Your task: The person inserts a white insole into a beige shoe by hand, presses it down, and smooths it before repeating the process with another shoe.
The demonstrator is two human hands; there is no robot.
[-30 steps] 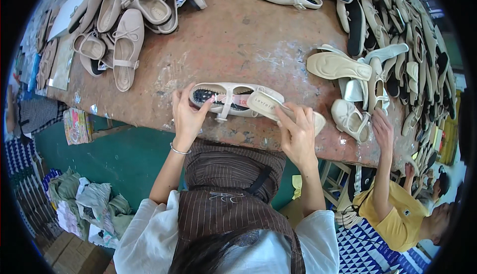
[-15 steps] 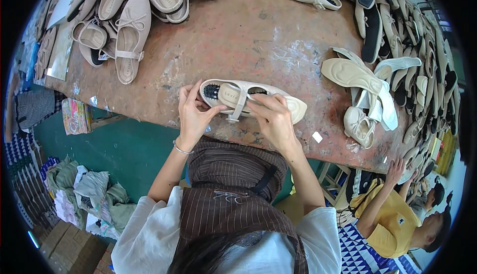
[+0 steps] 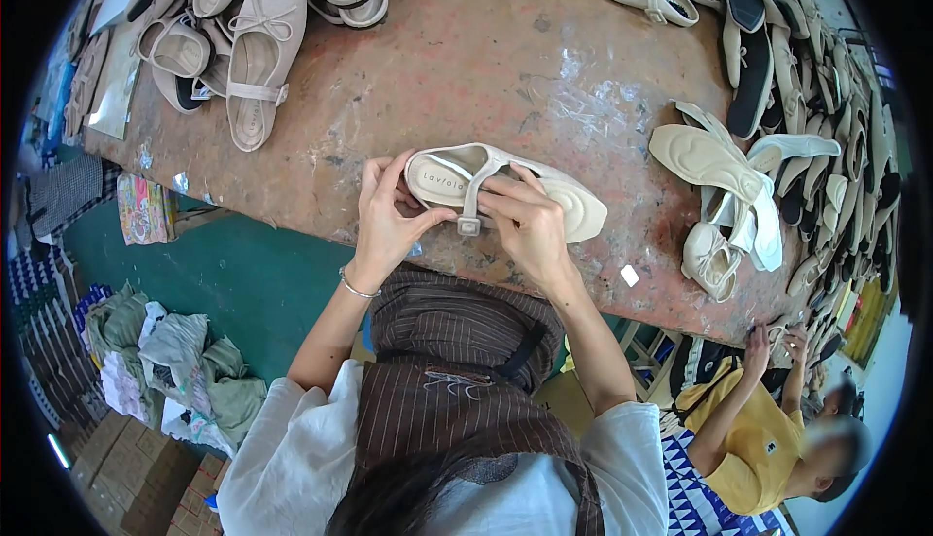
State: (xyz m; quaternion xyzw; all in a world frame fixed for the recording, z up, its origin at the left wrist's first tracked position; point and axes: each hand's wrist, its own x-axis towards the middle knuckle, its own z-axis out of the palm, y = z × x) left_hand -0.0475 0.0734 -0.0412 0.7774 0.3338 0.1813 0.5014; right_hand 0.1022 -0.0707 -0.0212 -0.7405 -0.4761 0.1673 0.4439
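Touching one beige shoe (image 3: pixel 473 196): two hands (image 3: pixel 386 215) (image 3: pixel 530 220).

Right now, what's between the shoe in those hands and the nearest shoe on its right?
In the head view, mostly bare tabletop, with a small white scrap nearer its front edge.

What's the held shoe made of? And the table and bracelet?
The shoe: maybe suede or fabric, since it looks matte and smooth. The table: probably wood, but its worn, blotchy surface leaves that open. The bracelet: likely polished metal, as it gleams silver.
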